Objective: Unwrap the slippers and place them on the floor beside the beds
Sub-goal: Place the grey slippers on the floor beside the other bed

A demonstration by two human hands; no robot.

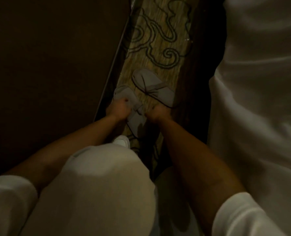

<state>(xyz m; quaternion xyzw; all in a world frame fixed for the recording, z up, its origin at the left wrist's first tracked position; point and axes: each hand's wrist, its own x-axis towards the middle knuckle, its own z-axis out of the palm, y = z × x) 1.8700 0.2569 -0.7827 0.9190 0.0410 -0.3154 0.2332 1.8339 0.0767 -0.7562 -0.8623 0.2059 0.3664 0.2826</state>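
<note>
Slippers, pair: far slipper [154, 87] lies on carpet [160, 40]; both hands, left hand [118, 109] and right hand [158, 110], grip near slipper [134, 108]. Risk: dim light, crooked placement likely.

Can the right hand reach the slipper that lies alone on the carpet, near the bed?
Probably yes. The far slipper lies on the carpet just beyond the right hand, with nothing between them; that hand seems busy at the near slipper.
</note>
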